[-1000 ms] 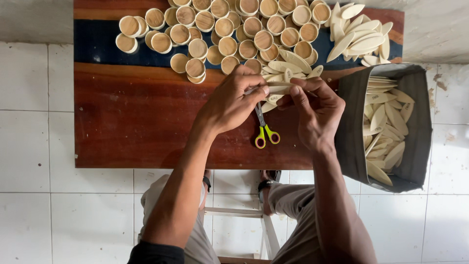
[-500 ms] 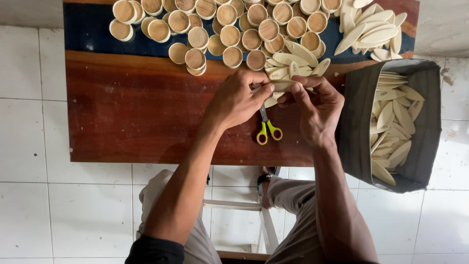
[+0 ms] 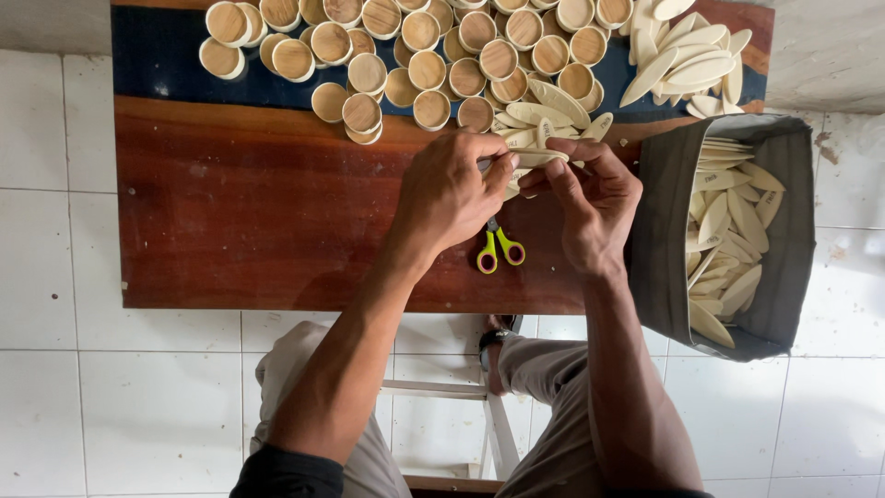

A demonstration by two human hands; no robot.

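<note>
1. At 6 o'clock, nearest the camera, the person's knees in grey trousers frame a white stool standing on the white tiled floor.
2. Both forearms reach up toward 12 o'clock over a reddish wooden table.
3. The left hand and right hand meet near the middle of the table, fingers pinched together on a pale, leaf-shaped wooden strip held between them.
4. Directly under the hands, toward 6 o'clock, lie scissors with yellow-green handles, flat on the table and partly hidden by the left hand.
5. At 3 o'clock a dark grey bag stands open just beside the right hand, filled with more pale strips.
6. Just beyond the hands, a loose pile of strips rests on the table.
7. Toward 12 o'clock, a spread of round wooden cups covers a blue band of the table, and at 1 o'clock sits another heap of strips.
</note>
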